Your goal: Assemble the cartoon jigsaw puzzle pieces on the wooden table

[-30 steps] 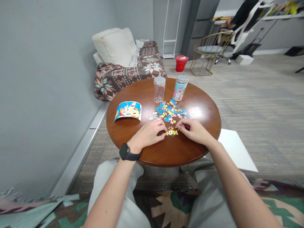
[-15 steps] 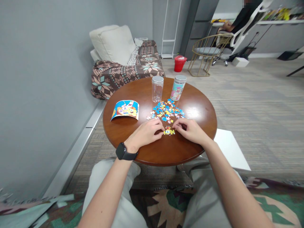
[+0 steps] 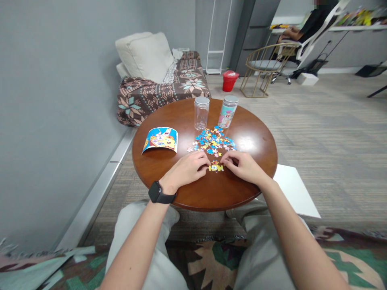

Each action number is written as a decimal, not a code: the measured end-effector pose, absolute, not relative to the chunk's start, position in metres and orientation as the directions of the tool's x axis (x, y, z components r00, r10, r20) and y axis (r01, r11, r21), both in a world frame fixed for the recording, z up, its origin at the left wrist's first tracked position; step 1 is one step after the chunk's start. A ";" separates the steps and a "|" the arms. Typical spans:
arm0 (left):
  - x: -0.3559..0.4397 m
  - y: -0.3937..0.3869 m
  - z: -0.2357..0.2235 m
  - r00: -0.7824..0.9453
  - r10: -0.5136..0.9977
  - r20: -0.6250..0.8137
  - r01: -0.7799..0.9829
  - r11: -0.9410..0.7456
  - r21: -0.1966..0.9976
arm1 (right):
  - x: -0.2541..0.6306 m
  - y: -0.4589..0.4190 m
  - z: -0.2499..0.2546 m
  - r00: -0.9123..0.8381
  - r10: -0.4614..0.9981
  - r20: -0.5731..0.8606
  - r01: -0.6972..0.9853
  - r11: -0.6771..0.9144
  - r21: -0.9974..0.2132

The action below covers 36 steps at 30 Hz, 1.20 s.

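A small joined cluster of yellow jigsaw pieces [image 3: 216,166] lies on the round wooden table [image 3: 181,189]. My left hand [image 3: 187,170], with a black watch on the wrist, pinches the cluster's left edge. My right hand [image 3: 243,166] has its fingers curled and pressed on the cluster's right edge. Just beyond lies a loose pile of blue and yellow pieces [image 3: 214,141].
A clear lidded jar [image 3: 201,113] and a printed lidded jar [image 3: 227,111] stand at the table's far side. A curled picture sheet [image 3: 160,139] lies at the left. A white board [image 3: 294,191] sits low at the right. A patterned couch, red bucket and wire chair stand behind; a person sits far off.
Both hands stay on the yellow cluster with hardly any movement. Only the camera view has shifted slightly.
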State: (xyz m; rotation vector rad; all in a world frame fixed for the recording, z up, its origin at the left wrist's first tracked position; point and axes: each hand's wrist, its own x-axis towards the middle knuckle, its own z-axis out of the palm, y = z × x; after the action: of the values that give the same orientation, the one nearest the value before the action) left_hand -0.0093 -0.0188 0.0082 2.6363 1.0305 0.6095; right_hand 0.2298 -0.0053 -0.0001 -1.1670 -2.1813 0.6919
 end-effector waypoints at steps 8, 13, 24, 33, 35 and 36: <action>-0.010 -0.018 0.008 0.659 0.689 0.301 0.575 -0.720 0.388 | 0.229 -0.006 0.003 -0.467 0.854 0.229 0.568 0.489 -0.662; -0.010 -0.019 0.007 0.661 0.688 0.300 0.574 -0.721 0.387 | 0.229 -0.006 0.003 -0.465 0.854 0.232 0.573 0.491 -0.656; -0.010 -0.018 0.006 0.660 0.686 0.307 0.572 -0.723 0.386 | 0.230 -0.005 0.000 -0.467 0.852 0.235 0.578 0.495 -0.648; -0.010 -0.019 0.007 0.657 0.691 0.301 0.577 -0.718 0.389 | 0.230 -0.005 0.000 -0.463 0.858 0.221 0.577 0.481 -0.660; -0.010 -0.020 0.008 0.658 0.692 0.297 0.578 -0.717 0.389 | 0.230 -0.005 0.000 -0.465 0.859 0.216 0.579 0.479 -0.659; -0.009 -0.020 0.008 0.658 0.692 0.296 0.579 -0.717 0.390 | 0.230 -0.005 0.000 -0.467 0.858 0.215 0.581 0.480 -0.657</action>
State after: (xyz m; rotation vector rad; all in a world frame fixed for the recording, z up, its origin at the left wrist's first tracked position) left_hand -0.0094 -0.0199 0.0083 2.6151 1.0237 0.6269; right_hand 0.2303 -0.0054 -0.0004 -1.1867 -2.2016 0.6919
